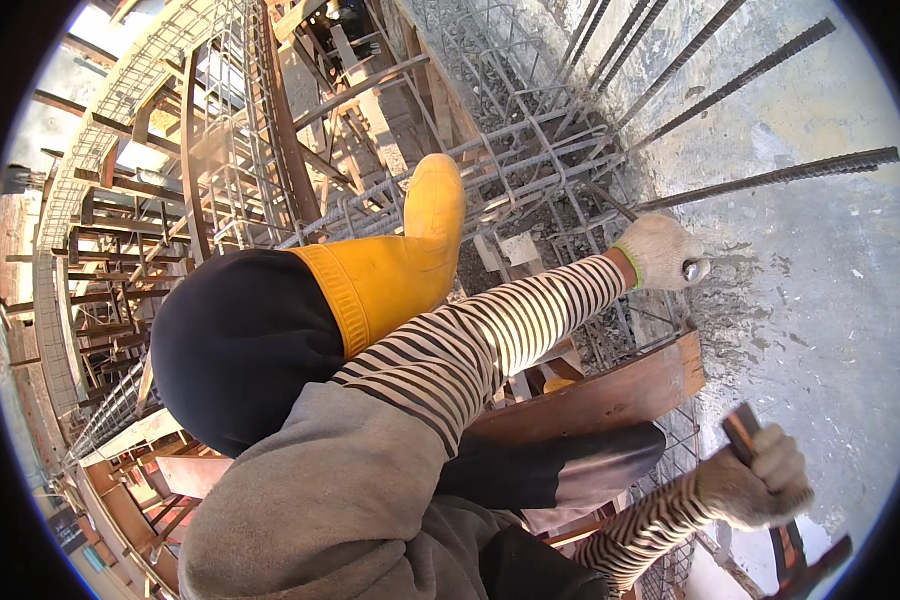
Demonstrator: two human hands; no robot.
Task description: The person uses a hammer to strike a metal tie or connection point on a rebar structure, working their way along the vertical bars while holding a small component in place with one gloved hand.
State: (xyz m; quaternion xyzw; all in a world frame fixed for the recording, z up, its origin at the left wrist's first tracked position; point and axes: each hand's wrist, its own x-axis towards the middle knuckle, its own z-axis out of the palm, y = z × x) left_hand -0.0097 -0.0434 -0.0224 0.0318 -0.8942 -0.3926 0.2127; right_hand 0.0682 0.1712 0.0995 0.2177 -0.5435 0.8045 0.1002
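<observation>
My left hand [660, 252], in a pale knitted glove, is closed around a metal chisel [691, 269]. The chisel's bright round end shows at the fist, while its dark shaft points away toward the rubble among the steel bars. Lower right, my right hand [765, 482], also gloved, grips a hammer [788, 550] by its dark handle with orange marks. The hammer's head hangs below the hand near the rim of the view, blurred and partly dark. It is apart from the chisel. Beside both hands stands a grey concrete wall [800, 330], chipped near my left fist.
Several ribbed bars [760, 180] jut from the wall. A rebar cage [510, 160] with broken concrete runs along its foot. My yellow boot [425, 240] is braced there. A reddish wooden board [610, 390] lies across my other leg's side. Scaffolding and curved mesh [65, 210] fill the left.
</observation>
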